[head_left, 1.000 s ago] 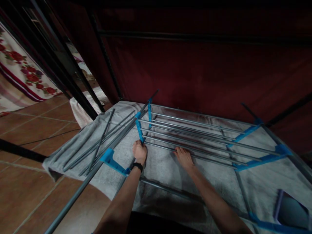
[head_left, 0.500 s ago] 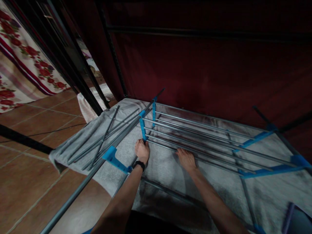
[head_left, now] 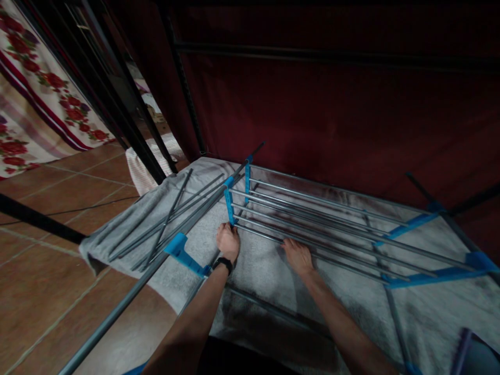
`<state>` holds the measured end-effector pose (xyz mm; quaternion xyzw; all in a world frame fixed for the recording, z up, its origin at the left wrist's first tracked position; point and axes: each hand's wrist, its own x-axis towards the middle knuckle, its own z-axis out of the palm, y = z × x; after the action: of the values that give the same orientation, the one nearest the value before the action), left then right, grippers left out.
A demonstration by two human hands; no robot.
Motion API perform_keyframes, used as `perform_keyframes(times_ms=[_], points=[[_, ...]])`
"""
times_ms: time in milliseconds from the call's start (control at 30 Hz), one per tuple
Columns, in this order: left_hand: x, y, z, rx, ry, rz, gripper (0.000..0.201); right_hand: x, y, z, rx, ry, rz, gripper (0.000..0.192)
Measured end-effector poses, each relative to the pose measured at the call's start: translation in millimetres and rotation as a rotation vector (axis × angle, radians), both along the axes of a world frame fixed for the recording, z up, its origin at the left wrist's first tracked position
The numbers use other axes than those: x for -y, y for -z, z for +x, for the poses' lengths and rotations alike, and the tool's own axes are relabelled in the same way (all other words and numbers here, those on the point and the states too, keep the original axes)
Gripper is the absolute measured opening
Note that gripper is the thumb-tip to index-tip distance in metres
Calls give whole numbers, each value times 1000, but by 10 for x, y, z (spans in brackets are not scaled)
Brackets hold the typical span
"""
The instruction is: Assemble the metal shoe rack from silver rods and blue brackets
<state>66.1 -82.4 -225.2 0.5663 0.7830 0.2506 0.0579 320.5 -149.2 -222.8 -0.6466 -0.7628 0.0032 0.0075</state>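
Observation:
A rack of grey metal tubes and blue plastic brackets lies on its side on a grey blanket [head_left: 265,271]. My left hand [head_left: 227,242], with a dark band at the wrist, is closed round the lower end of a blue bracket [head_left: 229,205]; its fingertips are partly hidden. Further right, my right hand [head_left: 297,255] has its fingers curled over the nearest metal tube [head_left: 258,233], which runs from that bracket to a long blue bracket [head_left: 437,273] on the right. Another blue bracket [head_left: 185,255] sits by my left wrist, joined to a long pole [head_left: 117,315].
Several loose tubes [head_left: 170,219] lie crossed on the blanket at left. A dark red cloth [head_left: 312,114] hangs behind black frame bars [head_left: 273,49]. Brown floor tiles [head_left: 58,271] show at left, with a floral cloth [head_left: 47,88] beyond. A purple-edged object [head_left: 463,349] is at lower right.
Both hands keep the same hold on the bracket and the tube. Only the camera view has shifted very slightly.

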Motion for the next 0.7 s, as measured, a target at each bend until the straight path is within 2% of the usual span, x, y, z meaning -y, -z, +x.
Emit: perform_keyframes(times_ms=[700], points=[[-2, -2, 8, -37, 2, -7, 24, 7, -45, 2, -9, -11, 8, 37]])
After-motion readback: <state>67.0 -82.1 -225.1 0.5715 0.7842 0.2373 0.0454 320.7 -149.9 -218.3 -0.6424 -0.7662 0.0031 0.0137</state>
